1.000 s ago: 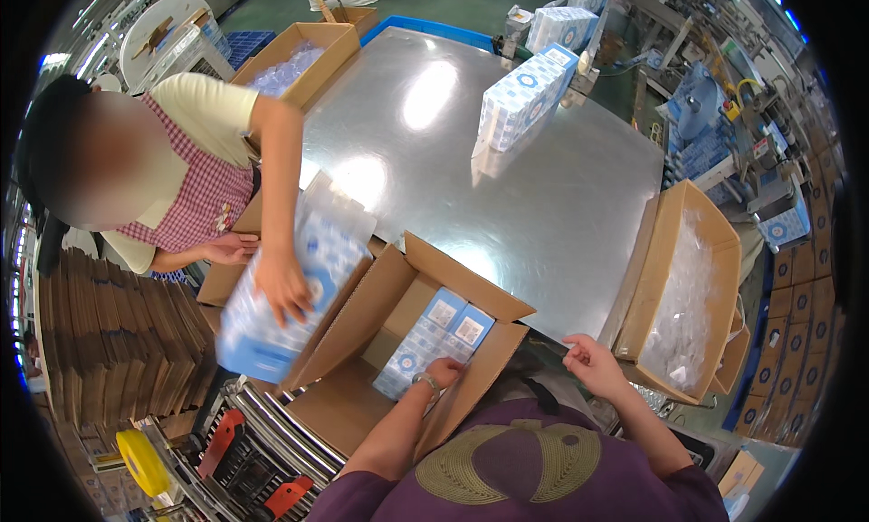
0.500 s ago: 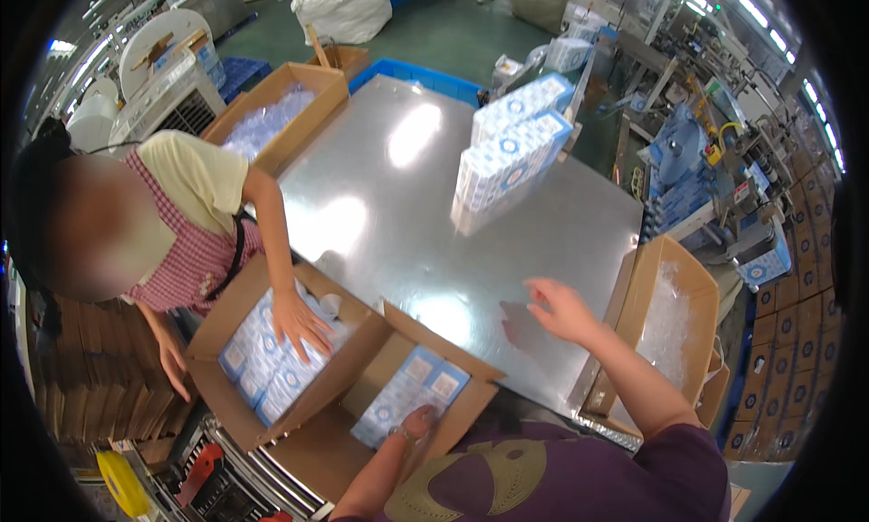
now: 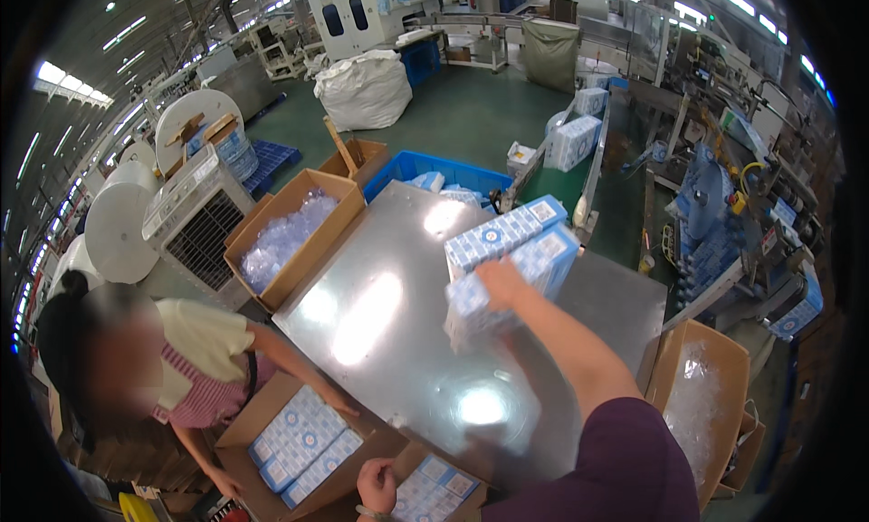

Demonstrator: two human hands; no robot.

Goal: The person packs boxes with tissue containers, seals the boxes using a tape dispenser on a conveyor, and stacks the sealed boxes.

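R fingers now gripping nearer blue-white pack; L fingers off boxed packs; co-wkr's fingers at ctn rim.

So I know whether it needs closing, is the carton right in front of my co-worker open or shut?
Open: the carton has its top uncovered, with blue-and-white packs showing inside.

The person's own: 1 left hand, 1 right hand
Metal table: 1
Blue-and-white packs standing on it: 2
Open cartons holding packs: 2
Packs in each carton: at least 2
Boxes of clear plastic: 2
Blue bin: 1
Packs on the green conveyor: at least 2
White sack: 1
Grey-green sack: 1
Co-worker: 1, with 2 hands in view
White grilled unit: 1
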